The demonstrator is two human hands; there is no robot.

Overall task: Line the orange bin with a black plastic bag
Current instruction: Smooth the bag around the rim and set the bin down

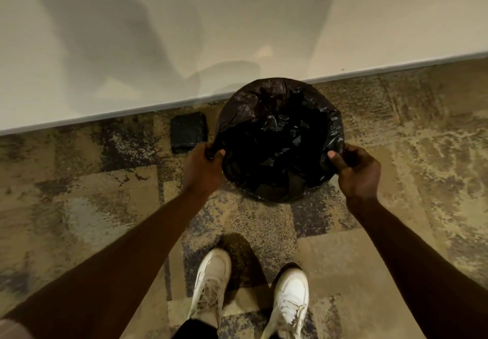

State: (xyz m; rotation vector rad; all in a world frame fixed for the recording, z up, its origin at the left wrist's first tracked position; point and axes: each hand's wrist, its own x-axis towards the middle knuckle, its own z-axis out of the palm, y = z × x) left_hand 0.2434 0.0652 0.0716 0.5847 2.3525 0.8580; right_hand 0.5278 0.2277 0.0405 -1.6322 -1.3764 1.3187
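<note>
Now both gripping the crinkled black plastic bag (280,138) by opposite edges, left hand (204,165) and right hand (355,169) pinching film, apparently to stretch it over the hidden bin's rim beside the pale wall (158,34).

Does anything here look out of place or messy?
Only a little. A flat black folded packet lies loose on the carpet left of the bin, perhaps spare bags. The black bag is crumpled inside, both the left hand and right hand gripping its edge.
</note>
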